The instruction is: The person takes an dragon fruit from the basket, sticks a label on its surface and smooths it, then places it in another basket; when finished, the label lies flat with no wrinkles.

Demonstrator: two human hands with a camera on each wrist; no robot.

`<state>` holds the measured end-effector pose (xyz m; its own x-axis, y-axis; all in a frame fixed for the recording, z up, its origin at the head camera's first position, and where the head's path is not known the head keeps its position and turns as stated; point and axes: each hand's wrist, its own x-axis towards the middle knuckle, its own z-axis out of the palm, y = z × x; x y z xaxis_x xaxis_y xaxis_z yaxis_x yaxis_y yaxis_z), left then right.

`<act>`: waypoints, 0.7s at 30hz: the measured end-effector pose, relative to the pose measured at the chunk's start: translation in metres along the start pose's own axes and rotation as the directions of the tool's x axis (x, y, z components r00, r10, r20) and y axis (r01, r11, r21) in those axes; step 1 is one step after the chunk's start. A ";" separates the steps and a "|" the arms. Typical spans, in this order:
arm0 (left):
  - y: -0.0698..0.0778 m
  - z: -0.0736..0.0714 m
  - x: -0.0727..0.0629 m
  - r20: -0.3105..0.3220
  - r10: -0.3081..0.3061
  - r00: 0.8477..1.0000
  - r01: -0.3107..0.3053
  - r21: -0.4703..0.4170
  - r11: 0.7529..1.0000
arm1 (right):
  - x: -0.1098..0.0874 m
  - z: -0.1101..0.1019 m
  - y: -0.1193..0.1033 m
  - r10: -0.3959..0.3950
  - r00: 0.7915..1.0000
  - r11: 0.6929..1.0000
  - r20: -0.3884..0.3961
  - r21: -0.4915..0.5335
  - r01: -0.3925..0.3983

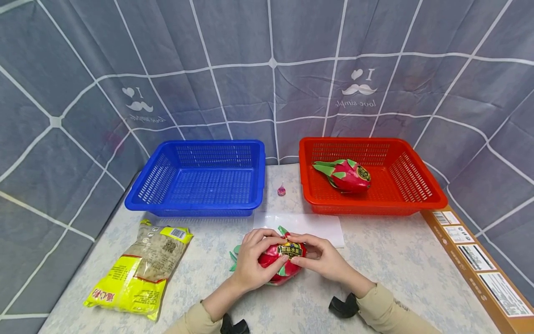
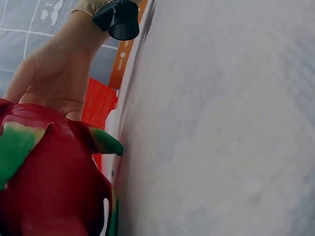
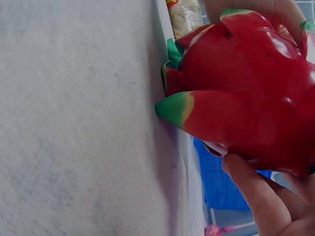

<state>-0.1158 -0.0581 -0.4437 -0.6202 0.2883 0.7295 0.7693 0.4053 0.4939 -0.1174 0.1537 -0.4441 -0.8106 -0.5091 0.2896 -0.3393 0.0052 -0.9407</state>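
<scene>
A red artificial-looking dragon fruit (image 1: 288,270) with green-tipped scales lies on the table in front of the person. Its black and gold label (image 1: 290,250) faces up. The left hand (image 1: 255,260) grips the fruit from the left, thumb on the near side and fingers over the top. From the other side the right hand (image 1: 323,259) holds its right end, thumb and fingertips at the label. The fruit's red skin (image 2: 59,172) fills the lower left of the left wrist view. In the right wrist view a long green-tipped scale (image 3: 206,110) sticks out toward the table.
Behind stand a blue basket (image 1: 208,204) and a red basket (image 1: 400,204), the red one holding another dragon fruit (image 1: 350,178). A small pink wrapped candy (image 1: 281,190) lies between them, near a white sheet (image 1: 317,227). Left is a yellow pasta bag (image 1: 139,273); right, a brown box (image 1: 471,264).
</scene>
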 end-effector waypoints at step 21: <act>0.002 -0.003 -0.001 -0.010 -0.015 1.000 0.012 -0.236 0.972 | -0.003 -0.019 -0.001 0.041 0.987 0.998 0.157 0.038 -0.048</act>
<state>-0.1131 -0.0604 -0.4418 -0.6301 0.2732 0.7269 0.7762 0.1923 0.6005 -0.1235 0.1718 -0.4410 -0.7392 -0.6369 0.2192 -0.2817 -0.0033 -0.9595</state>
